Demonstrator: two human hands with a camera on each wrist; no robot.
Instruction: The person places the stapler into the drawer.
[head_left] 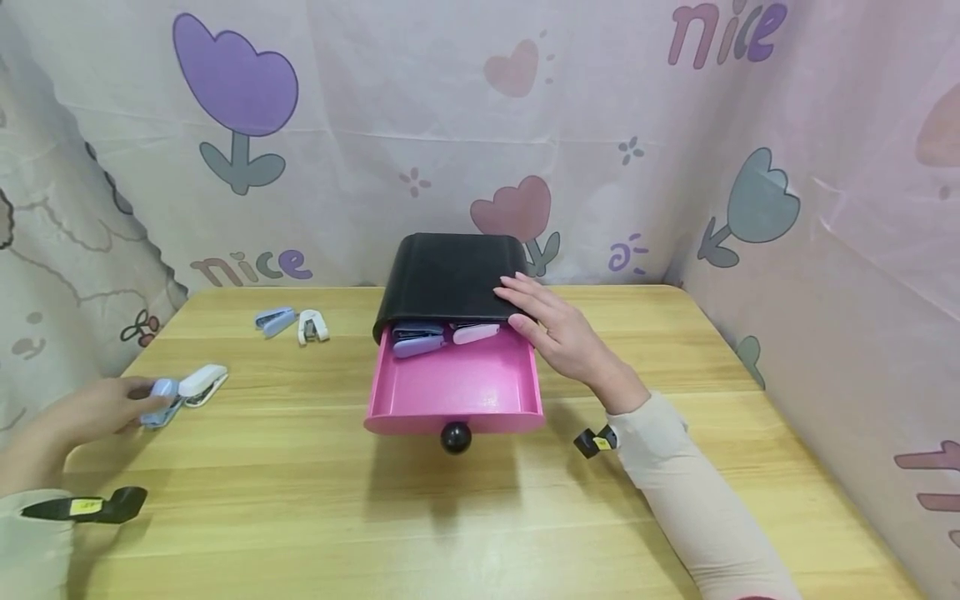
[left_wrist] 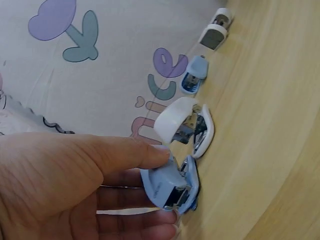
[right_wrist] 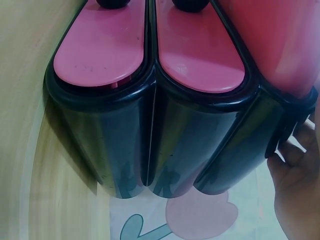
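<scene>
At the left of the table, my left hand pinches a small blue stapler between thumb and fingers. A white stapler lies right beside it. My right hand rests, fingers extended, on the top right edge of a black drawer cabinet. Its top pink drawer is pulled out toward me. At the back of that drawer sit a purple stapler, a pale pink stapler and darker ones partly hidden under the cabinet top.
Another blue stapler and a white stapler lie farther back on the wooden table. Below the open drawer, the right wrist view shows two closed pink drawers. A black knob sticks out in front. A printed curtain hangs behind.
</scene>
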